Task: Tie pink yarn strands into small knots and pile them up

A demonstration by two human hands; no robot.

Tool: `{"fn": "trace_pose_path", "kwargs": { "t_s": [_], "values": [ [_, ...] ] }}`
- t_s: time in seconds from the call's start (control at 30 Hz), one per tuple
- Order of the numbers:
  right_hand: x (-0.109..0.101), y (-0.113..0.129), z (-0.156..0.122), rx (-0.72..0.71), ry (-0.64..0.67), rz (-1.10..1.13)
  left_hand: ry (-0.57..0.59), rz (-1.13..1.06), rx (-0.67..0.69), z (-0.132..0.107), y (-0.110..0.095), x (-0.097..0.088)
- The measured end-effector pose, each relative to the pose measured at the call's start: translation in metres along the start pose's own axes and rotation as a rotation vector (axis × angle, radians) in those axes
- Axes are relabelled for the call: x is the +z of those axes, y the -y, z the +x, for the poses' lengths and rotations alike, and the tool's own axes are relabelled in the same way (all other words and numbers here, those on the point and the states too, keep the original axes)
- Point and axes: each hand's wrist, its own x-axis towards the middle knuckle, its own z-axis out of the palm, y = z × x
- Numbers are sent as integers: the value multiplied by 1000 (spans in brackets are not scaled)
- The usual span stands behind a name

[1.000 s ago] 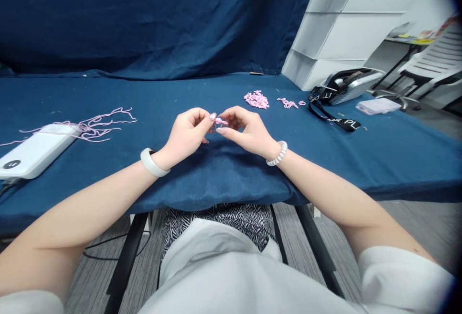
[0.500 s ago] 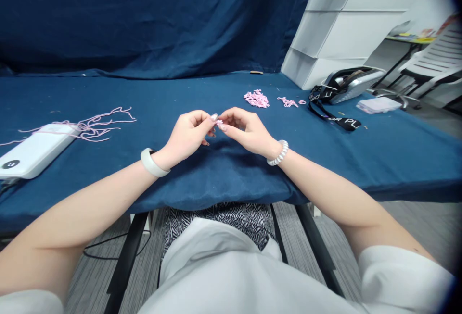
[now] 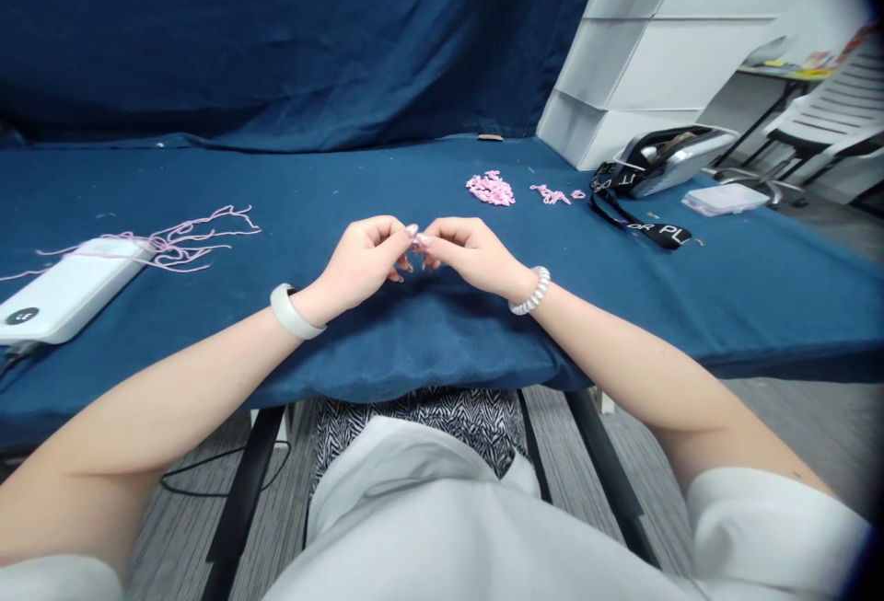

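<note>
as i watch remotely, left hand (image 3: 355, 262) and right hand (image 3: 473, 256) pinch tiny pink yarn piece (image 3: 419, 239) at fingertips (image 3: 412, 230), nearly hidden, above blue cloth table (image 3: 442, 348); pink yarn heap (image 3: 490, 189) lies beyond, flat plastic case (image 3: 725, 200) off right.

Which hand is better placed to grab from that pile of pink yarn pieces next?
Probably the right hand. It sits on the same side as the pile of pink yarn pieces and closer to it than the left hand, though the two hands are together at the fingertips.
</note>
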Motion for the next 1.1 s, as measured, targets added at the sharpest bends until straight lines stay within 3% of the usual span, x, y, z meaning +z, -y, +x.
{"fn": "trace_pose_path", "kwargs": {
  "t_s": [0.17,0.53,0.63,0.7,0.77,0.93,1.1],
  "values": [
    [-4,-5,4,97,11,121,-45,-105,-71,4,3,0],
    [-10,-18,8,34,10,-155,-100,-221,-183,7,5,1],
    [-28,-38,16,-63,-132,-564,-105,-236,-195,10,9,-1],
    [-47,-55,22,-140,-154,-821,-97,-234,-204,11,12,-1],
    [-69,-71,27,-101,-237,-957,-79,-229,-215,11,15,-1],
    [-117,-96,33,154,-531,-1059,-26,-208,-248,9,22,5],
    [-133,-101,40,253,-650,-1075,0,-179,-260,9,29,9]
  ]
}}
